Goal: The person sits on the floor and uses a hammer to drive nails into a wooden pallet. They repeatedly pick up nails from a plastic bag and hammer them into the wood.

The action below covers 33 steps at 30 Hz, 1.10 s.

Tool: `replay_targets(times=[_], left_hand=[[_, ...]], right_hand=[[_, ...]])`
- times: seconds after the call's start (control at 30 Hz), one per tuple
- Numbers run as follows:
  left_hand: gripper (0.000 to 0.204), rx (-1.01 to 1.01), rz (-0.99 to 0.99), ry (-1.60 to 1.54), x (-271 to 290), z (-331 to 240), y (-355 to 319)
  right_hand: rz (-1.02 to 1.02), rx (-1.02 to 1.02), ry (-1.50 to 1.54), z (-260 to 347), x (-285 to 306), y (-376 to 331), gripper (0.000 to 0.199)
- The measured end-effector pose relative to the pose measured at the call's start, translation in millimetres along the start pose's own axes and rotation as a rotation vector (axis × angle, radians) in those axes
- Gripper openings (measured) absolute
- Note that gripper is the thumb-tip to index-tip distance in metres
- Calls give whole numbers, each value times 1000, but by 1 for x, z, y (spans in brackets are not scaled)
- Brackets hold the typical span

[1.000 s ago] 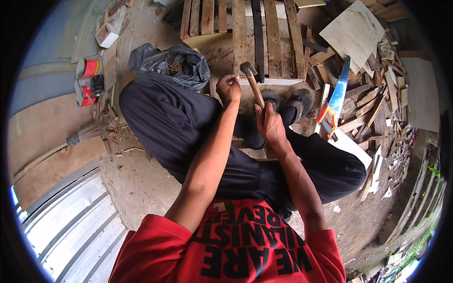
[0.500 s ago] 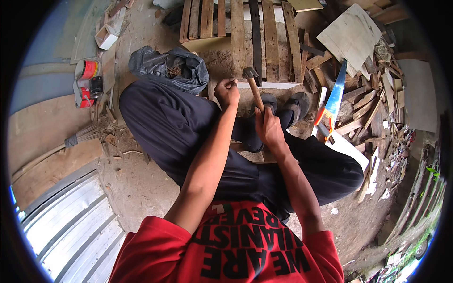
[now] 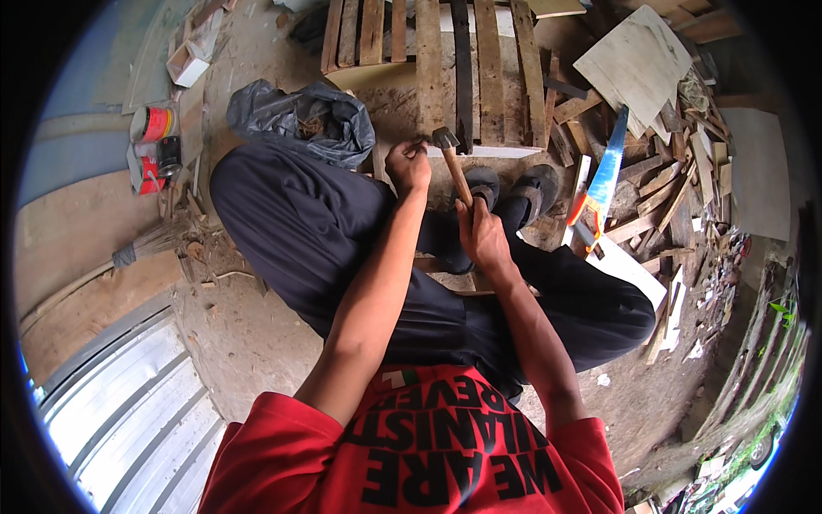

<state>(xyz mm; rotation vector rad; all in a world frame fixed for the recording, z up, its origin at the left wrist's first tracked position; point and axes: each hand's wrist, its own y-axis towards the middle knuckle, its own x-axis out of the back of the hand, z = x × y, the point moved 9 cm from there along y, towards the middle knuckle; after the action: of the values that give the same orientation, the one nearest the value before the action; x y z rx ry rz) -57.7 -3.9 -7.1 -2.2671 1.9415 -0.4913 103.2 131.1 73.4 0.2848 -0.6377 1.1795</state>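
My right hand (image 3: pixel 485 238) is closed round the lower handle of a hammer (image 3: pixel 456 176), which has a wooden handle and a dark metal head. The head is right beside the fingertips of my left hand (image 3: pixel 408 169), at the near end of a slatted wooden frame (image 3: pixel 429 81). My left fingers are pinched together there; what is between them is too small to make out. One dark strip (image 3: pixel 463 73) runs among the frame's brown slats, and a pale board edge shows along its near side.
A black plastic bag (image 3: pixel 347 128) with debris inside lies left of the frame. To the right, a handsaw (image 3: pixel 606 171) with an orange handle leans by scrap wood (image 3: pixel 664 193). Red cans (image 3: pixel 152 125) and a stick broom (image 3: pixel 128 255) are at the far left.
The hammer head has shifted slightly left and nearer to me, closer to my left fingertips. My left hand keeps its pinch at the frame's near end.
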Motion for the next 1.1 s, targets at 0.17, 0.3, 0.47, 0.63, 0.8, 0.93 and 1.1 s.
replay_targets(times=[0.17,0.3,0.47,0.63,0.8,0.93,1.1], left_hand=[[18,-46,-38,57,2,-8,-5],[18,-80,-54,192,3,-17,-8],[17,-93,-71,192,0,-12,-8],[15,-151,-91,205,-2,-6,-4],[13,-123,-76,217,-3,-1,-2],[13,-135,-68,144,-4,-3,-2],[14,-142,-48,126,-4,-6,-7]], right_hand=[[3,-37,11,-6,-1,-2,28],[-26,-60,40,-4,8,-3,27],[-35,-46,54,-3,10,-1,26],[-31,13,38,7,5,4,28],[-36,76,-51,15,4,8,29],[-20,84,-97,14,3,10,30],[-33,111,-96,12,1,11,29]])
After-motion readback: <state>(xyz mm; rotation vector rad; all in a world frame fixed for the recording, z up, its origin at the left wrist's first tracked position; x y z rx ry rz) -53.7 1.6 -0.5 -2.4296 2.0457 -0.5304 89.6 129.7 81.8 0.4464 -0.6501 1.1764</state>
